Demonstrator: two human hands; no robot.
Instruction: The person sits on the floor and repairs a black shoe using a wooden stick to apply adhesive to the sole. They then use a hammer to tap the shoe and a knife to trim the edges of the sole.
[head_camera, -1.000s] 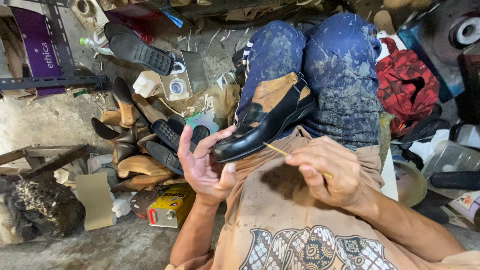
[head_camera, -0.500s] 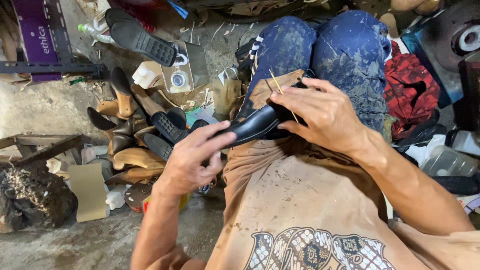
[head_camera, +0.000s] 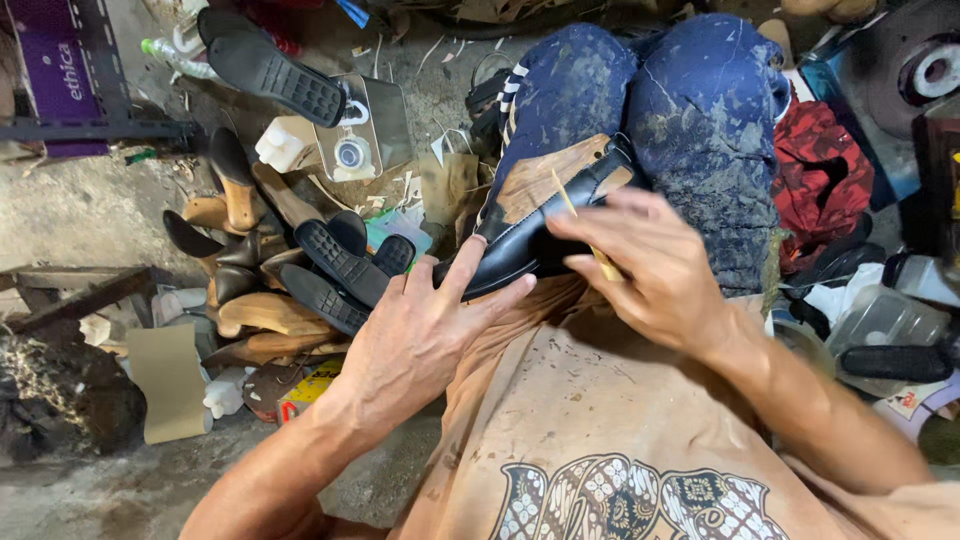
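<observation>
on lap, black shoe (head_camera: 530, 235) between both hands' fingers (head_camera: 480, 290)

shoe (head_camera: 520, 235) toe behind left hand (head_camera: 420, 340), stick (head_camera: 580, 222) end behind right hand (head_camera: 640, 265)

Tan printed shirt (head_camera: 600, 420), stained blue trousers (head_camera: 700, 130)
</observation>
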